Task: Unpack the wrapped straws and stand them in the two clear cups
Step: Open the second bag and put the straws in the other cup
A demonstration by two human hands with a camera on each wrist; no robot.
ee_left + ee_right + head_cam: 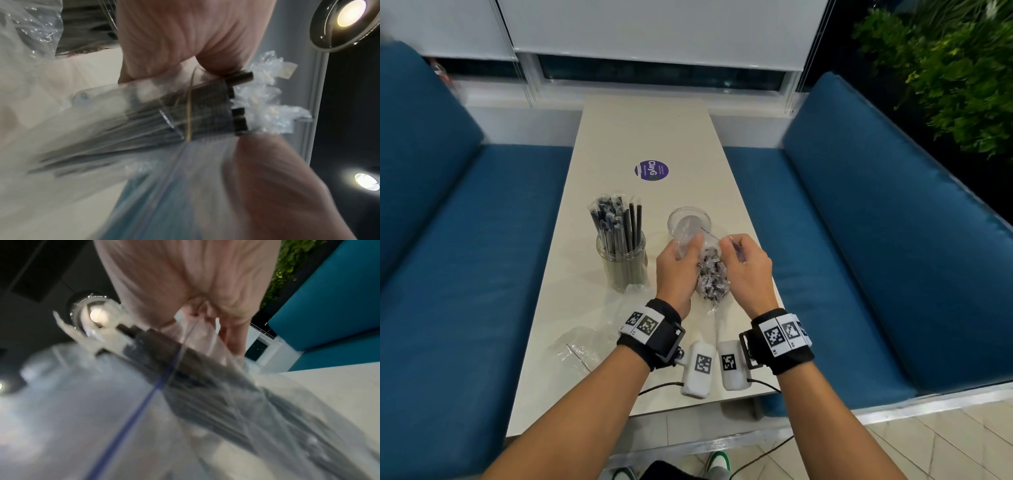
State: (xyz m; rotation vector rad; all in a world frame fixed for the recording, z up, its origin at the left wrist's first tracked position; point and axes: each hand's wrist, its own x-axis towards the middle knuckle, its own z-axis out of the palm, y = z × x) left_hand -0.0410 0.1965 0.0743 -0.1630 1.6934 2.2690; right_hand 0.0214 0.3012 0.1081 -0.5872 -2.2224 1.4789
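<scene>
Both wrists are strapped with black bands carrying printed markers, and just beyond them a clear plastic bag (710, 274) full of wrapped black straws (712, 279) is held up between the two hands. It's gripped on its left side by the left hand (676, 274), fingers curled round the plastic, while the bag's open edge is pinched by the right hand (744, 270) on the other side. From the left wrist view the straw ends (239, 116) are seen poking out past crinkled wrapper, right by the fingers (185, 40); it's pretty blurry though. One clear cup (689, 221) is seen just past the fingertips of both hands, with only plastic visible inside. A second clear cup (624, 263), packed with straws standing upright, is parked to the outside of the left hand, near it but not touching. Some loose clear wrapping (582, 346) is left lying on the table (647, 137) beside the left forearm.
</scene>
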